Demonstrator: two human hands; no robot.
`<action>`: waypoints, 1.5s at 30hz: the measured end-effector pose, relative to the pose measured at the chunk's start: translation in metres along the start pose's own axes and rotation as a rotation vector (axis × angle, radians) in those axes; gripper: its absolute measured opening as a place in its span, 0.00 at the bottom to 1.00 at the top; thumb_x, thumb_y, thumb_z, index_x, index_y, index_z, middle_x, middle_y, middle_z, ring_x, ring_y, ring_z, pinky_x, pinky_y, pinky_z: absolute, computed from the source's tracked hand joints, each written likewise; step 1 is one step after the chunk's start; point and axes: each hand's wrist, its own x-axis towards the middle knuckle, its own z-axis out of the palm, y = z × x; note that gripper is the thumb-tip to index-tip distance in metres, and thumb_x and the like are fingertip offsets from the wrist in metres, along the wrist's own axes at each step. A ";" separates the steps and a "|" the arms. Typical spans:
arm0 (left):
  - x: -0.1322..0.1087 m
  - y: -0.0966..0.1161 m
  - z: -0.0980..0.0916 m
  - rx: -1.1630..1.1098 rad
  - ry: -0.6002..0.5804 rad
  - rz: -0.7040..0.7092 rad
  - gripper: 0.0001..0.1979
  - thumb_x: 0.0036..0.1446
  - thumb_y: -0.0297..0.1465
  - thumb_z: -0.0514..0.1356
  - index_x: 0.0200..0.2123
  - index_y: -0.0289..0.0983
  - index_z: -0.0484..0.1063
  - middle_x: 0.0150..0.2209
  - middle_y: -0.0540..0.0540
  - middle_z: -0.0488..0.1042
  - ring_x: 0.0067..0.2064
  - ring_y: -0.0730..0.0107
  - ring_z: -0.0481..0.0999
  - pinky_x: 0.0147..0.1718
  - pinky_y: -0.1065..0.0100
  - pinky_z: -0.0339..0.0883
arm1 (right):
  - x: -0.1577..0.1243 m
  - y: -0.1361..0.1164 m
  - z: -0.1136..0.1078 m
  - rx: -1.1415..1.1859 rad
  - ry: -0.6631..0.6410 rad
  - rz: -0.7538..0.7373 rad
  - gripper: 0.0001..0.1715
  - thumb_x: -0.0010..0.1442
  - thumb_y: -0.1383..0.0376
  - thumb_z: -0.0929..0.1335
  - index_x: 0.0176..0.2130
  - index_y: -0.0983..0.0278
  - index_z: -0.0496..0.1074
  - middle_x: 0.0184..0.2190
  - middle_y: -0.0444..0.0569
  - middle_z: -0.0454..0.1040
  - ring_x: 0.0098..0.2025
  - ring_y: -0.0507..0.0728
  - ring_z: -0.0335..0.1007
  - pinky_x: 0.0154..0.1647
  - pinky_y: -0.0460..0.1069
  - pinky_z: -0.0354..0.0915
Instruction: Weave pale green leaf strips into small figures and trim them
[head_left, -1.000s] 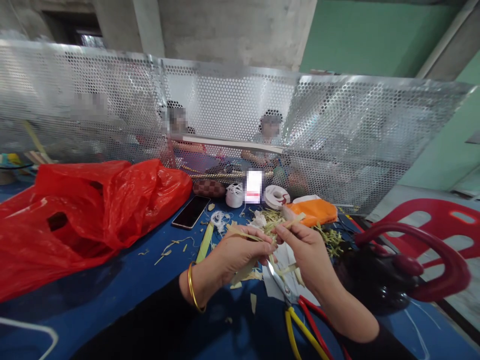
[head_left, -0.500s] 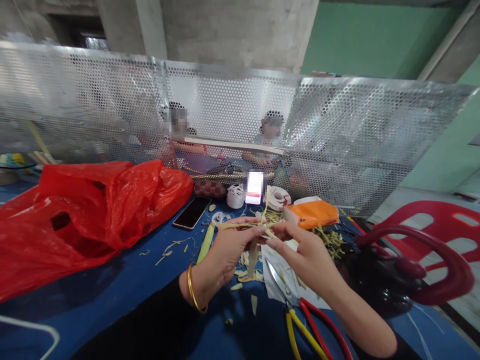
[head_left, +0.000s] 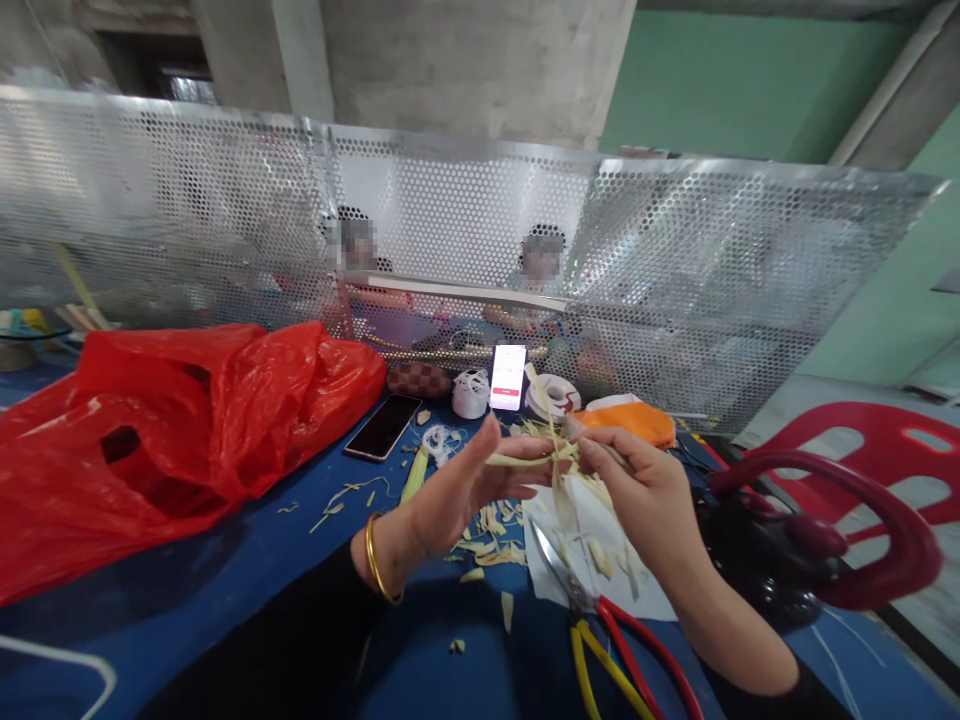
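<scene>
Pale yellow-green plant strips (head_left: 557,455), crossed into a small bundle, are held up over the table. My right hand (head_left: 649,480) pinches them between thumb and fingers at the crossing. My left hand (head_left: 457,490), a gold bangle at its wrist, is open with the thumb raised; its fingers stretch out beside the strips, one strip lying along them. Whether those fingers press on the bundle I cannot tell. Below my hands rest scissors (head_left: 574,595) with one red and one yellow handle, their blades on white paper (head_left: 645,590). Strip scraps (head_left: 491,545) are scattered nearby.
A red plastic bag (head_left: 187,420) covers the left side. Behind my hands are a dark phone (head_left: 384,427), a lit phone (head_left: 508,378), white cord (head_left: 471,393), a tape roll (head_left: 559,395) and an orange packet (head_left: 637,425). A dark kettle (head_left: 772,560) stands right. Two people sit beyond the perforated screen (head_left: 465,190).
My left hand has let go of its pinch and opened, thumb lifting. My right hand and the strips have shifted slightly to the right.
</scene>
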 end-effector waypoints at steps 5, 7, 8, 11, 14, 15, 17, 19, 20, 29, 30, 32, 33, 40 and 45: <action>-0.002 0.007 -0.008 0.001 -0.193 -0.080 0.50 0.49 0.66 0.40 0.56 0.32 0.69 0.56 0.32 0.71 0.55 0.50 0.71 0.53 0.56 0.60 | -0.001 -0.001 0.000 -0.015 0.019 -0.023 0.11 0.60 0.59 0.66 0.30 0.62 0.74 0.23 0.43 0.71 0.28 0.54 0.66 0.32 0.48 0.61; -0.001 0.008 -0.008 0.022 -0.210 -0.100 0.47 0.49 0.65 0.43 0.55 0.34 0.70 0.55 0.33 0.72 0.53 0.51 0.73 0.49 0.58 0.64 | -0.002 -0.002 0.000 -0.026 0.030 -0.041 0.10 0.60 0.60 0.67 0.31 0.62 0.74 0.24 0.43 0.71 0.28 0.54 0.67 0.32 0.48 0.61; -0.001 0.008 -0.008 0.050 -0.190 -0.110 0.43 0.50 0.63 0.48 0.54 0.35 0.71 0.54 0.34 0.73 0.51 0.52 0.75 0.46 0.59 0.66 | -0.003 -0.002 0.001 -0.031 0.031 -0.048 0.10 0.60 0.60 0.67 0.31 0.62 0.74 0.24 0.43 0.72 0.28 0.55 0.67 0.32 0.48 0.61; 0.003 0.001 -0.003 0.169 -0.005 -0.138 0.27 0.48 0.47 0.66 0.47 0.36 0.75 0.47 0.38 0.77 0.39 0.62 0.79 0.35 0.67 0.68 | -0.006 -0.003 0.004 -0.043 -0.024 -0.076 0.09 0.60 0.60 0.67 0.32 0.61 0.75 0.25 0.44 0.74 0.29 0.55 0.69 0.32 0.48 0.62; 0.007 -0.009 0.004 0.134 0.188 -0.167 0.17 0.47 0.39 0.68 0.37 0.34 0.77 0.35 0.43 0.79 0.29 0.70 0.78 0.31 0.69 0.68 | -0.009 -0.004 0.008 -0.047 -0.096 -0.122 0.09 0.61 0.61 0.66 0.32 0.61 0.75 0.26 0.44 0.75 0.29 0.56 0.70 0.32 0.48 0.63; 0.007 -0.012 0.006 0.117 0.221 -0.176 0.15 0.47 0.38 0.68 0.35 0.34 0.77 0.32 0.45 0.79 0.27 0.71 0.77 0.32 0.69 0.68 | -0.009 -0.004 0.009 -0.049 -0.106 -0.133 0.09 0.61 0.61 0.66 0.32 0.61 0.74 0.27 0.44 0.75 0.30 0.56 0.70 0.32 0.48 0.63; 0.008 -0.017 0.008 0.125 0.252 -0.181 0.12 0.47 0.36 0.68 0.31 0.33 0.77 0.27 0.47 0.78 0.24 0.73 0.76 0.29 0.70 0.67 | -0.010 -0.004 0.011 -0.058 -0.106 -0.141 0.09 0.61 0.61 0.66 0.32 0.61 0.74 0.27 0.45 0.75 0.30 0.55 0.70 0.32 0.48 0.64; 0.009 -0.018 0.009 0.165 0.254 -0.177 0.11 0.48 0.36 0.67 0.29 0.33 0.77 0.24 0.47 0.77 0.22 0.74 0.74 0.25 0.72 0.64 | -0.010 -0.003 0.011 -0.079 -0.093 -0.138 0.09 0.61 0.61 0.66 0.32 0.61 0.74 0.26 0.44 0.75 0.28 0.55 0.69 0.31 0.47 0.63; 0.009 -0.018 0.009 0.175 0.253 -0.173 0.10 0.48 0.35 0.67 0.28 0.33 0.77 0.23 0.47 0.76 0.22 0.74 0.74 0.25 0.72 0.64 | -0.010 -0.003 0.011 -0.092 -0.086 -0.138 0.09 0.61 0.61 0.66 0.31 0.61 0.74 0.25 0.44 0.74 0.28 0.55 0.68 0.30 0.47 0.63; 0.008 -0.014 0.010 0.152 0.227 -0.235 0.08 0.46 0.32 0.68 0.25 0.32 0.77 0.21 0.45 0.77 0.20 0.76 0.71 0.24 0.72 0.64 | -0.013 0.000 0.015 -0.188 -0.044 -0.143 0.11 0.61 0.61 0.65 0.28 0.61 0.71 0.21 0.42 0.69 0.24 0.53 0.65 0.28 0.47 0.59; 0.008 -0.013 0.010 0.142 0.238 -0.235 0.08 0.46 0.32 0.68 0.25 0.31 0.77 0.21 0.45 0.77 0.20 0.76 0.72 0.23 0.73 0.63 | -0.012 0.001 0.016 -0.178 -0.055 -0.121 0.12 0.62 0.60 0.65 0.28 0.61 0.70 0.21 0.42 0.70 0.25 0.54 0.66 0.29 0.48 0.59; 0.008 -0.013 0.009 0.120 0.285 -0.216 0.08 0.47 0.32 0.68 0.27 0.31 0.77 0.22 0.45 0.78 0.19 0.76 0.72 0.21 0.75 0.61 | -0.009 0.003 0.015 -0.106 -0.101 -0.039 0.12 0.62 0.57 0.64 0.33 0.61 0.71 0.24 0.44 0.72 0.27 0.55 0.69 0.31 0.49 0.62; 0.009 -0.013 0.008 0.107 0.311 -0.203 0.09 0.47 0.32 0.68 0.28 0.31 0.77 0.22 0.45 0.78 0.19 0.76 0.72 0.20 0.75 0.60 | -0.006 0.004 0.013 -0.045 -0.136 0.015 0.13 0.62 0.55 0.64 0.36 0.62 0.71 0.25 0.45 0.74 0.28 0.56 0.70 0.31 0.49 0.63; 0.011 -0.011 0.005 -0.018 0.450 -0.135 0.09 0.49 0.32 0.68 0.32 0.31 0.78 0.23 0.48 0.77 0.17 0.79 0.69 0.19 0.75 0.62 | 0.002 -0.001 0.003 0.221 -0.312 0.203 0.18 0.56 0.51 0.67 0.33 0.63 0.74 0.25 0.46 0.75 0.28 0.56 0.71 0.31 0.50 0.67; 0.010 -0.009 0.005 -0.142 0.393 -0.191 0.06 0.53 0.30 0.65 0.34 0.32 0.76 0.21 0.51 0.74 0.16 0.81 0.68 0.18 0.77 0.60 | 0.000 0.000 0.011 0.328 -0.366 0.105 0.13 0.54 0.58 0.70 0.39 0.60 0.78 0.36 0.48 0.79 0.38 0.57 0.73 0.41 0.51 0.68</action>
